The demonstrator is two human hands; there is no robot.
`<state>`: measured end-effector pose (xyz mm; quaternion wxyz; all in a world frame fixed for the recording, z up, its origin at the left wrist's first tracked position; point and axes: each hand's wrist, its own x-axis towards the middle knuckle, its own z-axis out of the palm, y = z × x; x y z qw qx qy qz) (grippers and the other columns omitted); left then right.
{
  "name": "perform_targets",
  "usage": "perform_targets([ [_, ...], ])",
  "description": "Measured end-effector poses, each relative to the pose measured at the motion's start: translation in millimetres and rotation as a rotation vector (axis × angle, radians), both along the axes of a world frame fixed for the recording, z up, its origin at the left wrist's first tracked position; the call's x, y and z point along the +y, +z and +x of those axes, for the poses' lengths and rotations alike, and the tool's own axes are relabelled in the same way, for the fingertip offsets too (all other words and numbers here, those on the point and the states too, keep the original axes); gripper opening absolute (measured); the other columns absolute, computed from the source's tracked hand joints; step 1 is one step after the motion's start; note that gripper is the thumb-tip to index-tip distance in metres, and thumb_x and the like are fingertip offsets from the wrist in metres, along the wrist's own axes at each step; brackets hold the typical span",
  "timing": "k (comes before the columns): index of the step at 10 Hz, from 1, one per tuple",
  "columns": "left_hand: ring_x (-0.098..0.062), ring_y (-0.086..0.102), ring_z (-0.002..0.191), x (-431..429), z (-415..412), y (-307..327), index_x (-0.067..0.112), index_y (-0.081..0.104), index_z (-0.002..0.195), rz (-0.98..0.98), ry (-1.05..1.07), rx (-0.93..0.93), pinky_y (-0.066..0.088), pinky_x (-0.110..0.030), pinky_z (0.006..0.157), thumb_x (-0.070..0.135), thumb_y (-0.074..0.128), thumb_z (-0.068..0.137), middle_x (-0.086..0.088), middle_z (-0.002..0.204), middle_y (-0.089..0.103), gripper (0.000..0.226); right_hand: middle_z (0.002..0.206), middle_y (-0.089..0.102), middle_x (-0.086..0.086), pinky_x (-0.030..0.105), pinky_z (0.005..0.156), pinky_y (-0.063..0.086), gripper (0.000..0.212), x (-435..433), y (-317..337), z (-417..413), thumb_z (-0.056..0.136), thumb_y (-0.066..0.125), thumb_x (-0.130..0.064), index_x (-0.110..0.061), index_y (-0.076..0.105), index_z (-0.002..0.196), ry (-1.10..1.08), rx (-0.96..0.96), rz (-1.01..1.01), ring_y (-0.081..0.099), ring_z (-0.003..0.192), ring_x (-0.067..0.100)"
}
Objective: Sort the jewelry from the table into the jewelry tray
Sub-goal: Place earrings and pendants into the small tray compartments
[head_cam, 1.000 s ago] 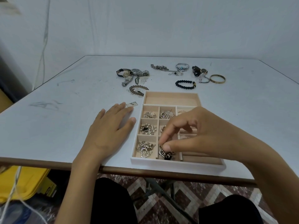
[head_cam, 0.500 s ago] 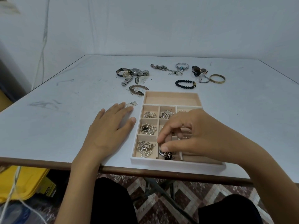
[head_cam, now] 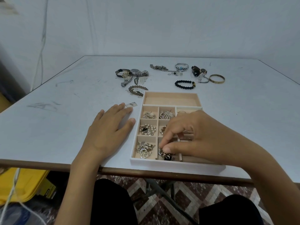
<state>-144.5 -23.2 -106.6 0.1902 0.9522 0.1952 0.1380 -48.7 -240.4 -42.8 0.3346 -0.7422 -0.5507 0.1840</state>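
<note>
While your right hand [head_cam: 199,135] reaches into the white, beige-lined compartmented jewelry tray [head_cam: 170,99] at the near edge of the pale grey table [head_cam: 65,111], its fingers [head_cam: 165,140] pinch a dark metal jewelry piece [head_cam: 165,155] in the front middle compartment. Your left hand [head_cam: 108,132] lies flat, fingers spread, beside the tray. Watches [head_cam: 129,74], a black beaded bracelet [head_cam: 185,84] and a gold bangle [head_cam: 216,78] lie beyond it.

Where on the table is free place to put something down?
Free: the table left of the left hand, and right of the jewelry tray. In the tray, the long far compartment is bare. Crowded: beyond the tray, around the watches and bracelets.
</note>
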Motion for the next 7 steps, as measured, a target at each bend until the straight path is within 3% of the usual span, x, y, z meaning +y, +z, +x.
perform_targets([
  [2,-0.005,0.015,0.145,0.3,-0.9,-0.4,0.033,0.037,0.145,0.003,0.0,-0.008,0.003,-0.032,0.119,0.058,0.022,0.084,0.012,0.156,0.024,0.068,0.083,0.071,-0.01,0.048,0.077,0.05,0.011,-0.8,3.1,-0.1,0.074,0.079,-0.029,-0.027,0.078,0.084,-0.015,-0.029,-0.013,0.064,0.081,0.021],
  [3,-0.005,0.015,0.145,-0.1,-0.2,0.1,0.033,0.037,0.145,0.006,0.001,-0.005,0.003,-0.031,0.119,0.058,0.022,0.083,0.012,0.156,0.024,0.068,0.086,0.071,-0.013,0.045,0.08,0.05,0.018,-0.6,6.1,-2.9,0.069,0.081,-0.034,-0.028,0.077,0.086,-0.026,-0.048,-0.03,0.064,0.084,0.016],
  [4,-0.005,0.015,0.145,0.1,-0.4,-0.2,0.032,0.038,0.145,0.003,-0.003,-0.008,0.003,-0.032,0.119,0.058,0.022,0.084,0.011,0.156,0.025,0.068,0.09,0.068,-0.02,0.03,0.082,0.05,0.023,0.4,7.1,-5.4,0.068,0.082,-0.037,-0.03,0.076,0.089,-0.06,-0.095,-0.081,0.062,0.089,0.0],
  [5,-0.005,0.015,0.145,1.0,-0.4,-1.0,0.032,0.038,0.144,0.001,-0.004,-0.014,0.004,-0.033,0.119,0.058,0.023,0.084,0.011,0.156,0.025,0.068,0.093,0.065,-0.026,0.027,0.083,0.05,0.025,1.6,7.5,-7.8,0.068,0.08,-0.043,-0.034,0.074,0.092,-0.083,-0.189,-0.119,0.057,0.094,-0.007],
  [7,-0.004,0.016,0.145,1.4,0.0,-2.4,0.032,0.04,0.143,-0.006,0.0,-0.023,0.005,-0.033,0.12,0.059,0.024,0.084,0.011,0.155,0.027,0.067,0.09,0.059,-0.025,0.01,0.073,0.043,0.021,0.9,11.4,-16.5,0.075,0.074,-0.043,-0.037,0.072,0.094,-0.1,-0.363,-0.182,0.052,0.09,-0.008],
])
